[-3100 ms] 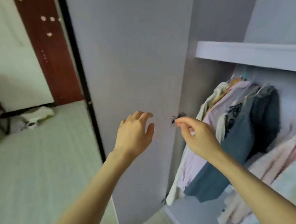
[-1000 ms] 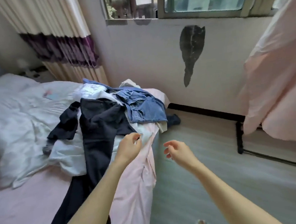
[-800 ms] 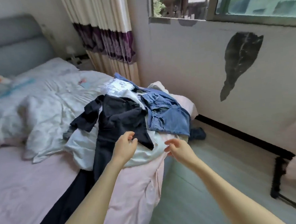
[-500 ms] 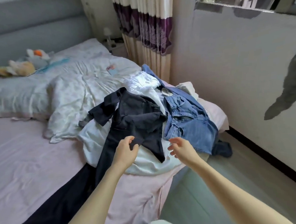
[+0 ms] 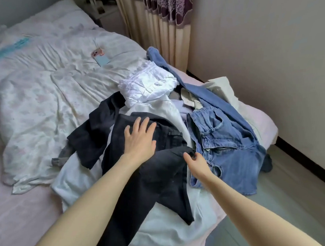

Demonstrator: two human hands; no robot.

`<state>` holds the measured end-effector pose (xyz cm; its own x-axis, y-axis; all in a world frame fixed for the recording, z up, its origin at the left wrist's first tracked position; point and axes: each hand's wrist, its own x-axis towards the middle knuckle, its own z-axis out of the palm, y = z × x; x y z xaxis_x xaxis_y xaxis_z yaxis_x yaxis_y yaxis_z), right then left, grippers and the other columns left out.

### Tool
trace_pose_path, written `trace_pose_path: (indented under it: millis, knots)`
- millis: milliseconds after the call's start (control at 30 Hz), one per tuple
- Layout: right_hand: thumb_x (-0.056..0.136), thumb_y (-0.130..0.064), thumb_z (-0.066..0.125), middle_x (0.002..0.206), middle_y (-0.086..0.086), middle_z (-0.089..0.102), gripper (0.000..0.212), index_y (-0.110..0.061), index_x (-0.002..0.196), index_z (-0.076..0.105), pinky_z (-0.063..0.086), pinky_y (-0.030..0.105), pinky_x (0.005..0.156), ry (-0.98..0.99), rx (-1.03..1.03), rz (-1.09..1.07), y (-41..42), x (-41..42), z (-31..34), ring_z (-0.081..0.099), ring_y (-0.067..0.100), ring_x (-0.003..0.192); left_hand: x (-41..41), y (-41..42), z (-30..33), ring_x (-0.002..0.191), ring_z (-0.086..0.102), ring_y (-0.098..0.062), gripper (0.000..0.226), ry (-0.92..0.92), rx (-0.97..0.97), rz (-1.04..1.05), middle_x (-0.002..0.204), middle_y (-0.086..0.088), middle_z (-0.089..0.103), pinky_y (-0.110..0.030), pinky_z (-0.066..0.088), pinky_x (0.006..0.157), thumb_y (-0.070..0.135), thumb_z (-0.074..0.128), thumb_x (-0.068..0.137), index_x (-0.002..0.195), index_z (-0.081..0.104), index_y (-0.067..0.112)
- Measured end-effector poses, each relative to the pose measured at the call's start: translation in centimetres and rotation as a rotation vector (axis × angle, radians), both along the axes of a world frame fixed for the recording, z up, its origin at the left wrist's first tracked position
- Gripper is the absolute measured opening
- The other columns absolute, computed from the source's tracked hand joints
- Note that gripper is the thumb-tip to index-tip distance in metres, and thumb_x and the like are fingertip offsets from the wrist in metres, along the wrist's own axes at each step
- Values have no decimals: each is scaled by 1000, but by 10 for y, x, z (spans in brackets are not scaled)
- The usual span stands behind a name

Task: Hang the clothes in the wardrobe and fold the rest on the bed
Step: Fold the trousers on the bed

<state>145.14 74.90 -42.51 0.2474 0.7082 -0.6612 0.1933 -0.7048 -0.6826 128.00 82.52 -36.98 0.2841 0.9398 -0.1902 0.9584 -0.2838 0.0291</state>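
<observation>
A heap of clothes lies on the bed's near right corner. On top are black trousers (image 5: 151,173), with blue jeans (image 5: 228,147) to their right and a white ruffled garment (image 5: 148,85) behind. A pale blue-white garment (image 5: 164,231) lies underneath. My left hand (image 5: 139,137) rests flat on the black trousers, fingers spread. My right hand (image 5: 196,162) touches the trousers' waistband edge beside the jeans; its fingertips are partly hidden in the fabric.
The bed (image 5: 20,207) has a pink sheet and a crumpled white floral quilt (image 5: 42,96). A phone and a blue card (image 5: 99,55) lie on the quilt. Curtains (image 5: 161,27) hang behind the heap. The wall (image 5: 267,50) and a strip of floor (image 5: 295,200) run along the right.
I have turned from the wardrobe to the bed and come close to the heap. Both hands have gone forward from the air onto the black trousers.
</observation>
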Motion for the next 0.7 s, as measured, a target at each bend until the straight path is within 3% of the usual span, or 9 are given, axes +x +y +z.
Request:
trace_pose_path:
  millis: [67,167,233,300,400,500,633,700]
  knots:
    - [90,-42,51,98,4,50,39,-9,110,50,37,28,78,44,-40,-43,21,-7,-17,49,20,92,5,33,-17,145,-3,-23,62,117,-17,-96,158,-2,5,-54,3,113,37,43,95,149,14,24]
    - [87,-51,55,130,7,42,84,-3,144,17,44,35,90,150,-209,-190,45,-19,-29,46,23,114,4,59,-42,145,3,-26,67,282,-38,-192,157,-4,9,-58,-4,111,42,44,93,149,11,26]
    - [87,-43,60,142,11,36,88,-3,146,8,47,41,95,218,-286,-310,56,-24,-33,43,27,123,1,65,-52,138,20,-28,66,302,-19,-206,152,-7,19,-53,7,112,44,47,92,148,16,28]
    - [88,-26,62,136,15,41,76,1,141,16,44,38,95,207,-313,-393,67,-26,-42,46,28,115,-3,72,-58,123,35,-28,59,275,10,-199,142,-8,30,-42,26,102,46,50,90,142,29,30]
    - [89,-3,52,116,13,49,41,2,125,34,39,27,75,189,-307,-428,69,-29,-42,47,23,88,-9,75,-59,109,41,-28,46,232,-50,-107,133,-10,34,-33,37,84,45,53,90,128,44,22]
    - [85,2,52,113,11,57,47,-5,130,40,42,28,79,89,-175,-310,56,-23,-36,53,25,95,-18,64,-53,108,42,-25,36,103,-99,-4,133,-8,34,-30,38,72,41,49,94,117,58,15]
    - [83,2,53,90,5,56,30,-11,110,51,45,23,63,54,-55,-264,23,-10,-18,53,23,84,-42,20,-41,120,38,-20,38,-119,-134,148,143,1,31,-31,41,77,44,48,94,115,62,17]
    - [84,1,55,88,6,56,19,-10,100,52,41,26,70,39,-8,-236,6,-3,-7,52,23,85,-51,-11,-32,126,34,-15,35,-267,-165,242,146,6,29,-33,44,81,42,51,93,110,64,14]
